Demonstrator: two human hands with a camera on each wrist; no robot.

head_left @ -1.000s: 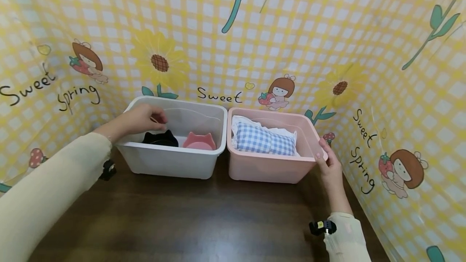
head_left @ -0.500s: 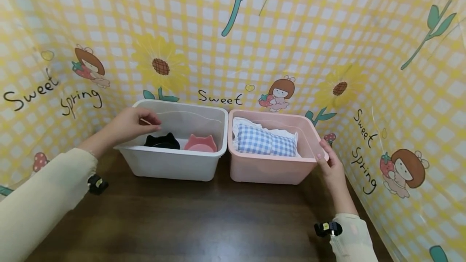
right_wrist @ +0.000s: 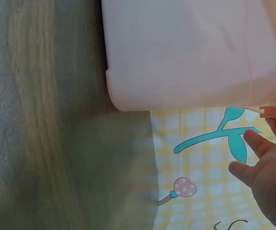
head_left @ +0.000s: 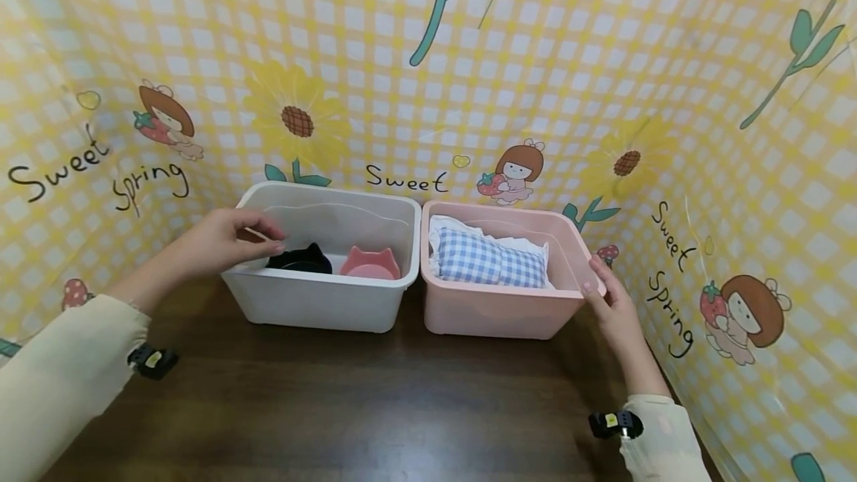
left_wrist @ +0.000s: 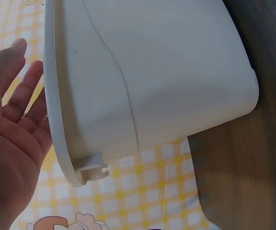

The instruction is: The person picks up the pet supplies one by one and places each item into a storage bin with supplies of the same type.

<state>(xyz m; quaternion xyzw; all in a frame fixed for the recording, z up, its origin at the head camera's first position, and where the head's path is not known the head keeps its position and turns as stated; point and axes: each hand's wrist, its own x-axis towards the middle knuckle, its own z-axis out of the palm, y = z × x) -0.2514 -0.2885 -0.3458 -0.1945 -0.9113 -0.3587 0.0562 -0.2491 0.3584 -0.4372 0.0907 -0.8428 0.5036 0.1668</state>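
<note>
A white plastic bin [head_left: 315, 305] stands on the left, with a black cat-eared bowl [head_left: 301, 259] and a pink cat-eared bowl [head_left: 370, 264] inside. My left hand [head_left: 230, 244] is over that bin's left end, holding nothing. In the left wrist view its relaxed fingers pass behind the bin's rim [left_wrist: 56, 105], with the thumb apart from them. A pink plastic bin [head_left: 495, 312] beside it contains a blue-and-white checked cushion [head_left: 492, 257] with white ruffles. My right hand [head_left: 612, 311] grips the pink bin's right front corner, thumb on the rim and fingers outside and below.
Both bins stand side by side on a dark wooden table [head_left: 375, 407]. A yellow checked cloth [head_left: 402, 110] printed with flowers and cartoon figures rises behind them and along both sides.
My left hand has drawn left and down, from over the white bin's interior to its left edge. My right hand keeps its hold on the pink bin; bins, bowls and cushion stay put.
</note>
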